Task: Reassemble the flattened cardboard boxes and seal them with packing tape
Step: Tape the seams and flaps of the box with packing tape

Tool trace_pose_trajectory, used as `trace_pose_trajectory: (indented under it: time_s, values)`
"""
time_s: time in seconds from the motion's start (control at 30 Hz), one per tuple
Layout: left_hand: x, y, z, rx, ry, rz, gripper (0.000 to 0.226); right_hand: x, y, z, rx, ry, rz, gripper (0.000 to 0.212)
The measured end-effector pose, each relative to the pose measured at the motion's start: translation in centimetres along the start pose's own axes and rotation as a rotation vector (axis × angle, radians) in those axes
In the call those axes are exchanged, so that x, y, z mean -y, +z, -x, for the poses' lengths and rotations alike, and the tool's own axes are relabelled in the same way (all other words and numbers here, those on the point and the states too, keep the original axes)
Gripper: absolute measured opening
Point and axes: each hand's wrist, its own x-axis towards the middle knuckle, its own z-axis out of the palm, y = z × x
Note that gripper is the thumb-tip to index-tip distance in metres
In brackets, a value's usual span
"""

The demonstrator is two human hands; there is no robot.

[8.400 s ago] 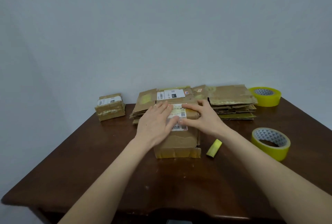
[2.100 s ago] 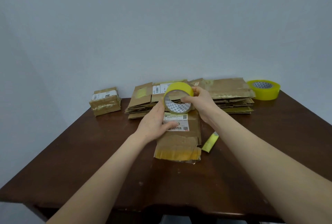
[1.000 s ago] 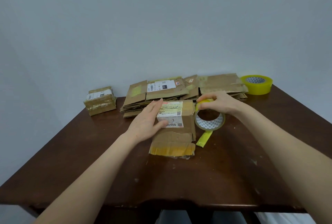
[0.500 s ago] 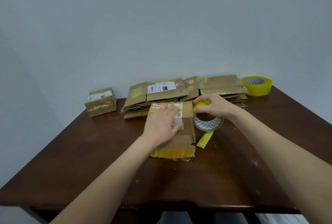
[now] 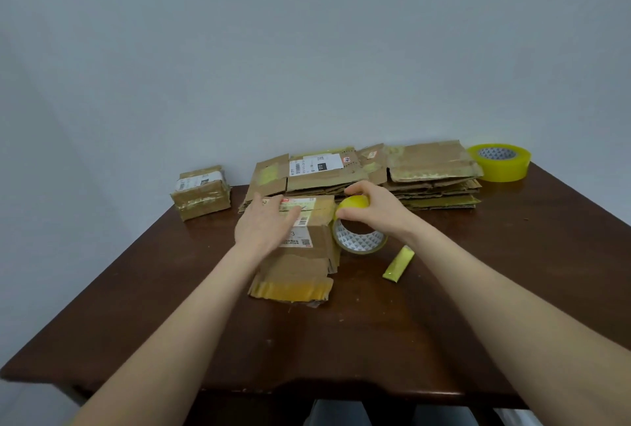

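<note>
Presently box (image 5: pixel 300 248) sits on table (image 5: pixel 341 340) toward far edge, likely light and crushable, best pinned from above: left hand (image 5: pixel 264 231) fingers flat on top, right hand (image 5: pixel 375 207) fingers curled round tape roll (image 5: pixel 360 241) against its right side.

scruffy brown box (image 5: pixel 300 267) I'm seeing mid-table, white labels on top, yellowed tape on near flap, yellow tape roll (image 5: pixel 358 242) upright against its right side, flattened boxes (image 5: pixel 375 177) stacked behind, spare roll (image 5: pixel 500 164) far right
</note>
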Motion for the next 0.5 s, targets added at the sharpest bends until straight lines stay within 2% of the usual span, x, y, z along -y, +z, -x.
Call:
trace_pose_trajectory:
  time_s: [0.1,0.23,0.37,0.5]
  values:
    - [-0.9,0.0,0.5,-0.065,0.109,-0.112,0.047,-0.9,-1.0,0.3,0.020,0.073,-0.108,0.050]
    - [-5.8,1.1,2.2,-0.069,0.332,-0.170,0.050,-2.2,-1.9,1.0,0.018,0.070,-0.157,0.039]
    - [-6.2,2.2,1.5,-0.096,0.392,-0.274,0.050,-2.1,-2.9,1.0,-0.046,0.042,-0.117,0.039]
    - [-4.1,2.5,1.0,-0.066,0.388,-0.201,0.050,-1.7,-1.8,0.2,-0.012,0.017,-0.050,0.046]
